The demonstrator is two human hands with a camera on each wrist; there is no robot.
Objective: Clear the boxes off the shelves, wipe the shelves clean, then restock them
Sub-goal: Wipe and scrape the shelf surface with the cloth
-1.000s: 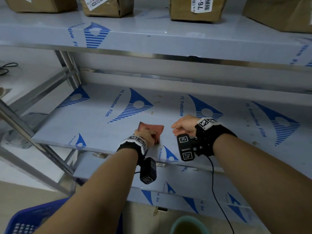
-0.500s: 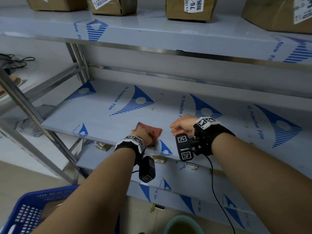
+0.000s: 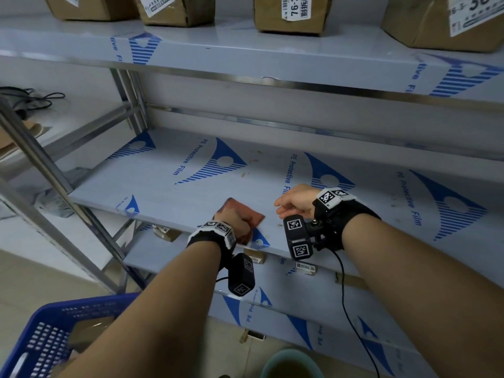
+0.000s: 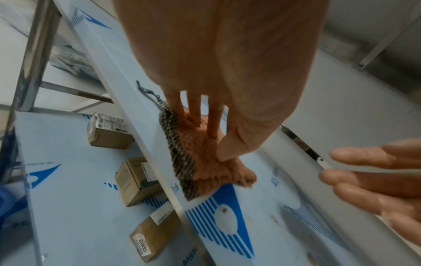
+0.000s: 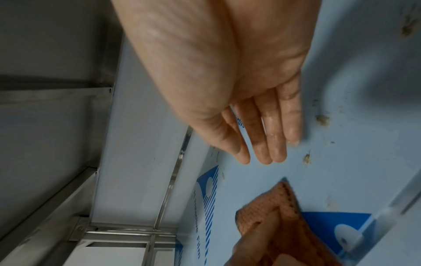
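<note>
While the left hand presses an orange-brown cloth flat against the middle shelf, its fingers reach forward over the fabric and the thumb pins the nearer part, so the cloth is held down under the hand, not bunched in a fist. The cloth sits right at the shelf's front edge, and the left wrist view shows its dark speckled border hanging slightly over the lip. The right hand hovers just beside it, holding nothing, fingers straight and close together, wet-looking, pointing toward the cloth; whether the fingertips touch the film I cannot tell.

What the next stroke turns on is where the dirt lies: brownish specks are scattered on the shelf film to the right of the cloth and farther back, near and beyond the right hand. The shelf's long axis runs left to right, so the wiping hand would probably have to sweep rightward and away from the body to reach them, and the idle right hand stands in that path and is in fact the nearer of the two to the specks.

This shelf holds no boxes, which suggests the wiping step is in hand. Cardboard boxes stand on the upper shelf, smaller boxes lie on the shelf below, and a blue basket sits at lower left.
</note>
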